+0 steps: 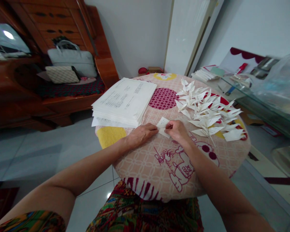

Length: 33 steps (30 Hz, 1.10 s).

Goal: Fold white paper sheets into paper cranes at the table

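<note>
Right hand (176, 130) pinching side of small paper (162, 122) between thumb and fingers. Left hand (142, 134) lying low, fingers bunching at opposite side; cannot tell whether thumb is gripping. Paper sitting between hands on desk (140, 167). Risks: uneven pull could be tearing paper; soft cloth yielding, crease wandering. Left arm bumping paper stack (125, 98) beyond left hand, sheets sliding. Right hand straying outward, crushing folded pieces (205, 108).

The held paper (162, 122) is white, the tablecloth (140, 166) pink with white lattice.
</note>
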{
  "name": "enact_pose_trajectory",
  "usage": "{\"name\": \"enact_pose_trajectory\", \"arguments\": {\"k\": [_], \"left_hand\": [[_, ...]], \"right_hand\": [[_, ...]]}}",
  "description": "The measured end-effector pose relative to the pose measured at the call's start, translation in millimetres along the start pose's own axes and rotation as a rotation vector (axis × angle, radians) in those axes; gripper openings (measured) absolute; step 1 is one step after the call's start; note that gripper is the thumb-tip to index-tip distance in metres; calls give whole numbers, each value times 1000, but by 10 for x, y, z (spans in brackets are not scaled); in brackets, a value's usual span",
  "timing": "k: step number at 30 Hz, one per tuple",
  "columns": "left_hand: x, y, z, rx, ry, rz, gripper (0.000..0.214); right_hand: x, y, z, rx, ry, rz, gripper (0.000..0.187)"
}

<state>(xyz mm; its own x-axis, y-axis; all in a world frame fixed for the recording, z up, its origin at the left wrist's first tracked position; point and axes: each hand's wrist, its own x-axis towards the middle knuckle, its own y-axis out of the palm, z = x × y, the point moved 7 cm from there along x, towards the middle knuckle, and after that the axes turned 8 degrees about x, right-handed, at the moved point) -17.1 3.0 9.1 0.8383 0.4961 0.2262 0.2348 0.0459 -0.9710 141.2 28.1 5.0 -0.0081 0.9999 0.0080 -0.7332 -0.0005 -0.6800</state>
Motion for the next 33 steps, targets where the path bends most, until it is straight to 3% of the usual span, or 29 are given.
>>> {"name": "enact_pose_trajectory", "arguments": {"k": [11, 16, 21, 27, 30, 33], "left_hand": [[-174, -12, 109, -66, -48, -124, 33], [-211, -68, 254, -156, -150, -208, 33], [170, -158, 499, -222, -293, -290, 37], [967, 140, 562, -257, -167, -53, 35], [1160, 202, 567, -300, -127, 39, 24], [1195, 175, 558, -345, -98, 96, 22]], "right_hand": [[-1, -140, -190, -36, 61, -23, 10], [-3, -144, -239, 8, 85, -18, 9], [0, -145, -240, 45, 86, -11, 9], [-22, -152, -236, 38, 72, -29, 9], [-24, -153, -242, 31, 42, -54, 8], [-21, -152, -253, 19, 33, -67, 8]]}}
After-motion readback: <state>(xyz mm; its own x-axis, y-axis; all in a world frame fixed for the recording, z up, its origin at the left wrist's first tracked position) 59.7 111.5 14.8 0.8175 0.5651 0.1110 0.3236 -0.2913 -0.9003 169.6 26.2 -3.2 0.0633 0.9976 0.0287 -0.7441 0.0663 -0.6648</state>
